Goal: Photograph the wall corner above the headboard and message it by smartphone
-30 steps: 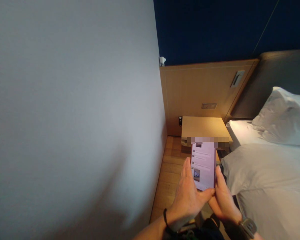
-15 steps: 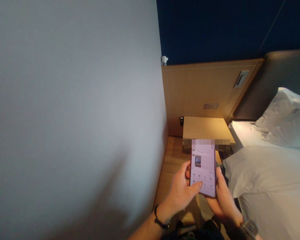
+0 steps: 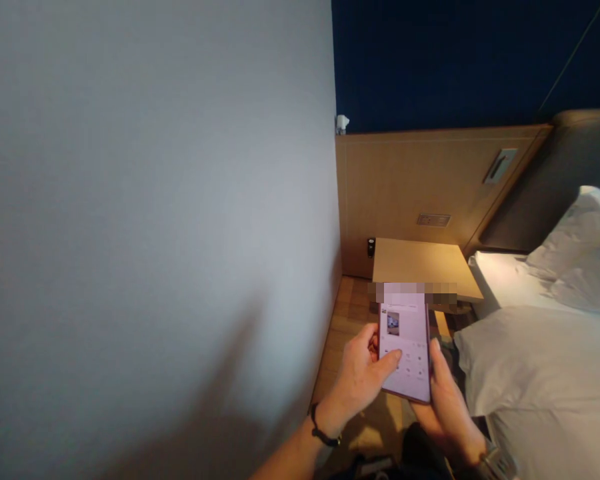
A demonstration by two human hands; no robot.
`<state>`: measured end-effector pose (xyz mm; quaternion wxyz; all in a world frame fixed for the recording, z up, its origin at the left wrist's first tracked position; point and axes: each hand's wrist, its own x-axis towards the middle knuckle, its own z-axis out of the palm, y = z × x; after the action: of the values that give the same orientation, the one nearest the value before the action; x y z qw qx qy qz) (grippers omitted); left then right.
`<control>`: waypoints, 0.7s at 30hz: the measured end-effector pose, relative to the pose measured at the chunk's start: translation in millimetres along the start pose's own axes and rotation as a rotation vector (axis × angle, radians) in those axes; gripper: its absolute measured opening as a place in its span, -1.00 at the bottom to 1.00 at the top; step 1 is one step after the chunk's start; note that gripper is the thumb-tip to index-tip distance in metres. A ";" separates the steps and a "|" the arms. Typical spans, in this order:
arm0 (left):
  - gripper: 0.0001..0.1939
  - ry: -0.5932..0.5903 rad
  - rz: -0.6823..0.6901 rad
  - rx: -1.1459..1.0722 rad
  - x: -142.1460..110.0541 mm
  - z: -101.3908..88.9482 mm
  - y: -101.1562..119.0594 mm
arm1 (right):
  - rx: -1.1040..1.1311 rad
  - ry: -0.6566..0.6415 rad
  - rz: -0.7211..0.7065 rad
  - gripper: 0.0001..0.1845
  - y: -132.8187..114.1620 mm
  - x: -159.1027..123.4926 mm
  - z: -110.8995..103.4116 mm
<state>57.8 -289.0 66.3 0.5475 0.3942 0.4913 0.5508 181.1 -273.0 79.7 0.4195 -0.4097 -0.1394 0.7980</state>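
A smartphone (image 3: pixel 410 333) with a lit screen is held upright between both hands; a small picture and rows of icons show on it, and its top is pixelated. My left hand (image 3: pixel 360 370) grips the phone's left edge, its thumb lying over the icons on the lower screen. Along the right edge and under the bottom corner, my right hand (image 3: pixel 447 403) cradles the phone, with the thumb up its side. The fingers behind the phone are hidden. A dark bracelet (image 3: pixel 324 430) circles the left wrist and a watch (image 3: pixel 497 460) the right.
A grey wall (image 3: pixel 180 200) fills the left side. Beyond the phone, a wooden nightstand (image 3: pixel 420 260) stands against a wood panel (image 3: pixel 380 180) with a socket plate (image 3: pixel 433 220) and a reading lamp (image 3: pixel 501 166). At right is a bed with white pillows (image 3: pixel 590 253) and bedding (image 3: pixel 540 360).
My left thumb has shifted slightly up and left over the screen. The view has turned a little, so the room appears farther right. Both hands keep hold of the phone.
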 end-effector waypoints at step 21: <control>-0.61 0.088 0.257 0.209 225.2 -37.4 82.8 | -0.173 -0.472 -0.015 -0.35 -134.1 236.3 93.1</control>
<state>-16.6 -63.2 115.8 0.4064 0.4843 0.5149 0.5789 110.0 5.1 87.0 0.3449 -0.2452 -0.3042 0.8534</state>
